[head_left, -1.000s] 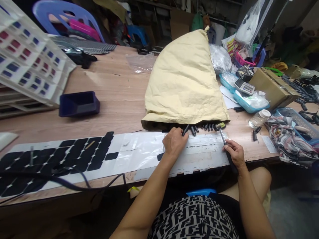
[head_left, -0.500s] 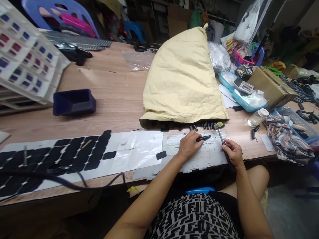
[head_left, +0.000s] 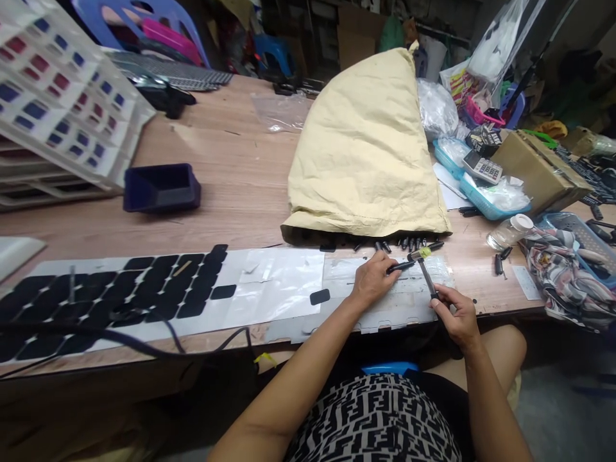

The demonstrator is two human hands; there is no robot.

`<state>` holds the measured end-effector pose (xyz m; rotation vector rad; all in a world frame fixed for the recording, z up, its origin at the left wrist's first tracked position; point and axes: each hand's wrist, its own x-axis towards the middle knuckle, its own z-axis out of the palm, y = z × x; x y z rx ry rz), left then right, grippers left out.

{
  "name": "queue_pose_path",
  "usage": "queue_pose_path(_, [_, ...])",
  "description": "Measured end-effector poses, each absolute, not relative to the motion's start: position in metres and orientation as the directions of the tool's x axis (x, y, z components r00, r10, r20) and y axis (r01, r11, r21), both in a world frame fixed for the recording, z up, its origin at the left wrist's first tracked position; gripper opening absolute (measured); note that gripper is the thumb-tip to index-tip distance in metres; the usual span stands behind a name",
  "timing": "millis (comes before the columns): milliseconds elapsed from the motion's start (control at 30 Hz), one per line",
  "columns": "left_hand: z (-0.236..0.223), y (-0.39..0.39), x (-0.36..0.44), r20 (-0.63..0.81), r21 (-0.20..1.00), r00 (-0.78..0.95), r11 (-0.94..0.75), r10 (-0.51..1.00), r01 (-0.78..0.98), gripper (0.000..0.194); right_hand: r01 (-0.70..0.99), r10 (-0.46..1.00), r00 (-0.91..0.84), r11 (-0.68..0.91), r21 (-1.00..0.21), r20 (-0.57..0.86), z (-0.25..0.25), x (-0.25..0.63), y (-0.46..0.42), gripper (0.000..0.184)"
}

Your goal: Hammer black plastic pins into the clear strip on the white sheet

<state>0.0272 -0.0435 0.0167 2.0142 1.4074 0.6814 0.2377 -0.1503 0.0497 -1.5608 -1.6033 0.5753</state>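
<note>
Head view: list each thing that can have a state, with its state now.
Left hand: closed on black piece
Black piece: held, sticking out past the fingertips
Right hand: closed on hammer
Hammer: held by its handle
Yellow sack: bulging
Purple bin: open-topped
Jar: capped
Patterned cloth: bunched up

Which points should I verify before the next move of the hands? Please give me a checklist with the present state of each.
1. Left hand grips the slim black part: ok.
2. Right hand holds the hammer: ok.
3. Left hand apart from the hammer head: ok.
4. Whether the hammer head touches the held part: cannot tell.
5. Surroundings free of loose pieces: not ok, small black pieces lie along the pale yellow sack's near edge.
</note>
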Motion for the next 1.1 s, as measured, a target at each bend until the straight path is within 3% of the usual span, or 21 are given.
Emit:
queue_pose_path(133, [0.019, -0.043, 0.027, 0.073, 0.707, 0.314, -0.272, 0.946, 0.653, 0.021, 0.658, 0.972, 0.051, 0.142, -0.74, 0.231, 0.044, 0.239, -0.15, 0.03])
queue_pose_path(467, [0.019, -0.043, 0.029, 0.085, 0.72, 0.289, -0.259, 0.954, 0.644, 0.02, 0.61, 0.978, -0.03, 0.181, -0.771, 0.206, 0.043, 0.231, -0.147, 0.03])
queue_pose_path(800, [0.018, -0.039, 0.026, 0.055, 0.717, 0.338, -0.272, 0.94, 0.641, 0.02, 0.368, 0.953, 0.27, 0.033, -0.929, 0.141, 0.029, 0.256, -0.125, 0.033])
queue_pose_path(967, [0.033, -0.062, 0.022, 0.194, 0.786, 0.484, -0.431, 0.853, 0.444, 0.028, 0.268, 0.952, 0.292, 0.007, -0.963, 0.088, 0.032, 0.262, -0.119, 0.029])
queue_pose_path(1100, [0.049, -0.117, 0.027, 0.164, 0.862, 0.74, -0.459, 0.652, 0.214, 0.032, 0.222, 0.953, 0.291, 0.019, -0.975, 0.085, 0.034, 0.264, -0.122, 0.027])
